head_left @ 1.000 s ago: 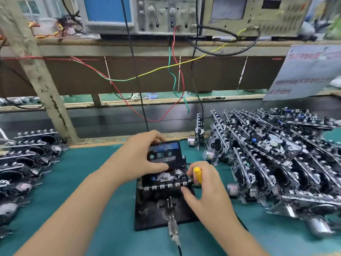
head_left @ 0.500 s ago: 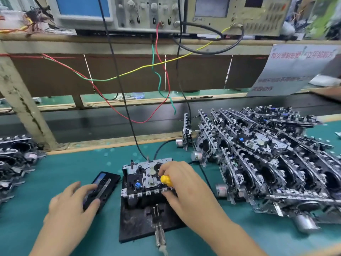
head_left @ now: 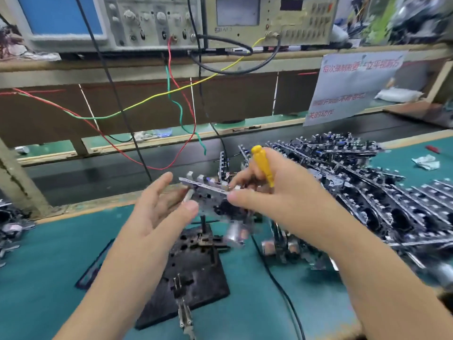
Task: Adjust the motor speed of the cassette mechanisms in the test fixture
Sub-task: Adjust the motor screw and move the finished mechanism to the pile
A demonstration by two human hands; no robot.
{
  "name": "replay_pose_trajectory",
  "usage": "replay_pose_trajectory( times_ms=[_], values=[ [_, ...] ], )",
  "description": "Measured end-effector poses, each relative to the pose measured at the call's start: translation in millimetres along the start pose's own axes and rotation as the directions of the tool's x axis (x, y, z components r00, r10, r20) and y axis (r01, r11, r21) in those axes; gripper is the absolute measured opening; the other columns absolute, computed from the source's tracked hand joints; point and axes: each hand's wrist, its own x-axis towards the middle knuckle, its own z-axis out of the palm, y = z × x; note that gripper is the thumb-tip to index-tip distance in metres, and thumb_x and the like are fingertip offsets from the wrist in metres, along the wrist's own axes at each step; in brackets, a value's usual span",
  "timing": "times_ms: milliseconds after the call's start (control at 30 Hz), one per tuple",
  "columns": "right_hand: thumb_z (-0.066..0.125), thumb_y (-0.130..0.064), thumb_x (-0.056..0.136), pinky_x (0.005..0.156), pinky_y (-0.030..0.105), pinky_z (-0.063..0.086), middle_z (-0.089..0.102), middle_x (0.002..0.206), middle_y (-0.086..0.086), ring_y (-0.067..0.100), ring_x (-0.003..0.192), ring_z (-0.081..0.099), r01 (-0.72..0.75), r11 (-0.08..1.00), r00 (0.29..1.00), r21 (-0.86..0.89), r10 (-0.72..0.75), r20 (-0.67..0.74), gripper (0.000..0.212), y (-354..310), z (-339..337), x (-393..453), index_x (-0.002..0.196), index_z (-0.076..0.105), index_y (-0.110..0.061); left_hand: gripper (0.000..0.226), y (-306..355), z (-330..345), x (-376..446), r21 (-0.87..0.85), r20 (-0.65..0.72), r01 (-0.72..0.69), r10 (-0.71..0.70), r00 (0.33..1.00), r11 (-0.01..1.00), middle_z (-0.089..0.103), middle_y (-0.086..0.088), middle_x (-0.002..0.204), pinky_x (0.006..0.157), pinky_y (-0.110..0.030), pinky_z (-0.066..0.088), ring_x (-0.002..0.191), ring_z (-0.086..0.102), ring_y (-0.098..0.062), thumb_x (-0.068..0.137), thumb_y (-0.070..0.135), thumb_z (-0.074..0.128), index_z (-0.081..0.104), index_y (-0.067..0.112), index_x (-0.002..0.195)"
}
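Note:
A cassette mechanism (head_left: 210, 187) hangs in the air above the black test fixture (head_left: 196, 273), blurred by motion. My right hand (head_left: 267, 200) pinches its right end and also holds a yellow-handled screwdriver (head_left: 262, 165) upright between its fingers. My left hand (head_left: 161, 207) is beside the mechanism's left end with fingers spread and straight; whether it touches the mechanism is unclear. The fixture plate lies bare on the green mat, its clamp lever (head_left: 183, 312) pointing toward me. A black cassette (head_left: 94, 266) lies left of the fixture, partly behind my left forearm.
A large pile of cassette mechanisms (head_left: 367, 192) fills the right of the mat. More mechanisms (head_left: 9, 224) lie at the far left. An oscilloscope (head_left: 98, 20) and a meter (head_left: 269, 18) stand on the shelf, with coloured wires (head_left: 181, 111) hanging down. A black cable (head_left: 277, 283) crosses the mat.
The mechanism has been lifted out of the fixture by my right hand. My left hand left the cassette on the mat and rose to the mechanism's left end.

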Motion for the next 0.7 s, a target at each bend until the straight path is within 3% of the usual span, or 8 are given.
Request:
replay_pose_trajectory(
  times_ms=[67, 133, 200, 300, 367, 433, 567, 700],
  values=[
    [0.081, -0.025, 0.08, 0.084, 0.044, 0.056, 0.075, 0.092, -0.009, 0.02, 0.085, 0.069, -0.067, 0.997, 0.997, -0.035, 0.065, -0.047, 0.039, 6, -38, -1, 0.081, 0.042, -0.019, 0.069, 7, 21, 4, -0.028, 0.085, -0.012, 0.015, 0.996, 1.0, 0.067, 0.024, 0.125, 0.106, -0.034, 0.043, 0.117, 0.062, 0.004, 0.073, 0.043, 0.07, 0.048, 0.043, 0.138],
    [0.08, -0.021, 0.081, 0.074, 0.028, 0.054, 0.074, 0.091, -0.013, 0.014, 0.072, 0.065, -0.048, 0.988, 0.992, -0.148, 0.03, -0.125, 0.039, 13, -72, -4, 0.08, 0.041, -0.021, 0.068, 7, 38, 4, -0.023, 0.154, -0.05, 0.053, 0.987, 0.999, 0.066, 0.025, 0.127, 0.101, -0.031, 0.045, 0.118, 0.061, 0.004, 0.074, 0.042, 0.069, 0.047, 0.043, 0.138],
    [0.079, -0.018, 0.08, 0.06, 0.015, 0.043, 0.07, 0.091, -0.022, 0.004, 0.059, 0.055, -0.018, 0.944, 0.977, -0.33, -0.054, -0.208, 0.044, 22, -100, -12, 0.077, 0.037, -0.03, 0.07, 5, 51, 1, -0.012, 0.2, -0.06, 0.062, 0.978, 0.998, 0.064, 0.027, 0.128, 0.098, -0.03, 0.045, 0.119, 0.06, 0.004, 0.072, 0.047, 0.071, 0.046, 0.044, 0.137],
    [0.077, -0.021, 0.076, 0.063, 0.027, 0.033, 0.064, 0.085, -0.023, 0.005, 0.073, 0.053, -0.069, 0.844, 0.949, -0.532, -0.109, -0.297, 0.033, 46, -130, -25, 0.082, 0.046, -0.033, 0.06, 2, 63, 0, -0.025, 0.209, -0.048, 0.053, 0.977, 0.999, 0.064, 0.029, 0.126, 0.098, -0.028, 0.045, 0.118, 0.06, 0.005, 0.076, 0.04, 0.068, 0.05, 0.043, 0.133],
    [0.08, -0.012, 0.077, 0.064, 0.031, 0.029, 0.055, 0.081, -0.013, 0.022, 0.08, 0.052, -0.133, 0.771, 0.955, -0.622, -0.068, -0.289, 0.029, 70, -138, -31, 0.089, 0.056, -0.023, 0.054, -1, 69, 0, -0.02, 0.209, -0.05, 0.053, 0.976, 0.999, 0.065, 0.028, 0.125, 0.098, -0.026, 0.046, 0.117, 0.061, 0.005, 0.079, 0.037, 0.069, 0.053, 0.04, 0.131],
    [0.081, -0.006, 0.078, 0.067, 0.033, 0.03, 0.047, 0.079, -0.012, 0.026, 0.083, 0.053, -0.185, 0.738, 0.967, -0.649, 0.018, -0.255, 0.027, 91, -136, -37, 0.094, 0.06, -0.016, 0.052, -4, 73, -1, -0.014, 0.211, -0.058, 0.06, 0.976, 0.998, 0.066, 0.026, 0.124, 0.1, -0.026, 0.046, 0.116, 0.061, 0.004, 0.082, 0.038, 0.073, 0.054, 0.038, 0.131],
    [0.08, -0.007, 0.081, 0.061, 0.011, 0.032, 0.047, 0.08, -0.018, -0.005, 0.08, 0.05, -0.199, 0.766, 0.956, -0.611, 0.014, -0.293, 0.027, 108, -139, -43, 0.096, 0.061, -0.019, 0.053, -9, 75, -4, 0.008, 0.228, -0.062, 0.059, 0.972, 0.998, 0.066, 0.024, 0.123, 0.096, -0.022, 0.048, 0.117, 0.061, 0.003, 0.076, 0.036, 0.065, 0.056, 0.038, 0.128],
    [0.082, -0.008, 0.077, 0.06, 0.023, 0.028, 0.045, 0.086, -0.013, 0.009, 0.079, 0.041, -0.175, 0.752, 0.965, -0.635, 0.005, -0.261, 0.036, 112, -137, -40, 0.101, 0.059, -0.022, 0.044, -14, 55, -11, 0.006, 0.184, -0.072, 0.069, 0.98, 0.997, 0.068, 0.02, 0.123, 0.09, -0.013, 0.05, 0.117, 0.062, 0.001, 0.083, 0.036, 0.076, 0.061, 0.034, 0.125]
  ],
)
